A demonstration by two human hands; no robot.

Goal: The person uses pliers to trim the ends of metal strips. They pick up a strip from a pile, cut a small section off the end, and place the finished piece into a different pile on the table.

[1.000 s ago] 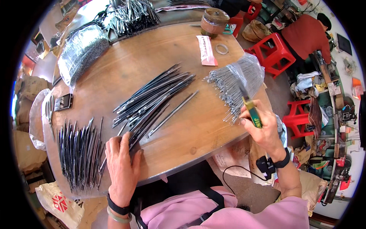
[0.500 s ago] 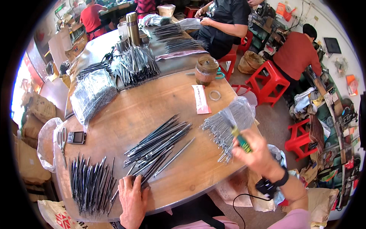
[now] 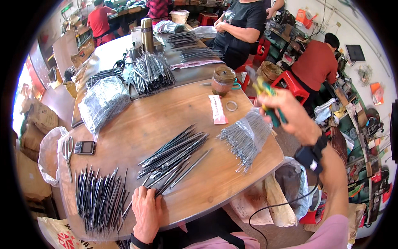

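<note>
Left side of table: dark rod row. Left hand: fingers curled at near ends of central rod pile; cannot tell whether pinching any. Rightward: bagged thin wires. Right hand: wrapped round raised green-and-yellow pliers, blurred.

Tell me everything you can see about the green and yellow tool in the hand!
The tool looks like pliers, but it is blurred. Yellow parts stick out above the right hand, and two green handle ends poke out below, a little apart. The handles look like plastic or rubber. It tilts in the fist, held up off the table, with only the hand seen touching it. The fingers hide its middle, and its tip is too smeared to tell whether it's open.
</note>
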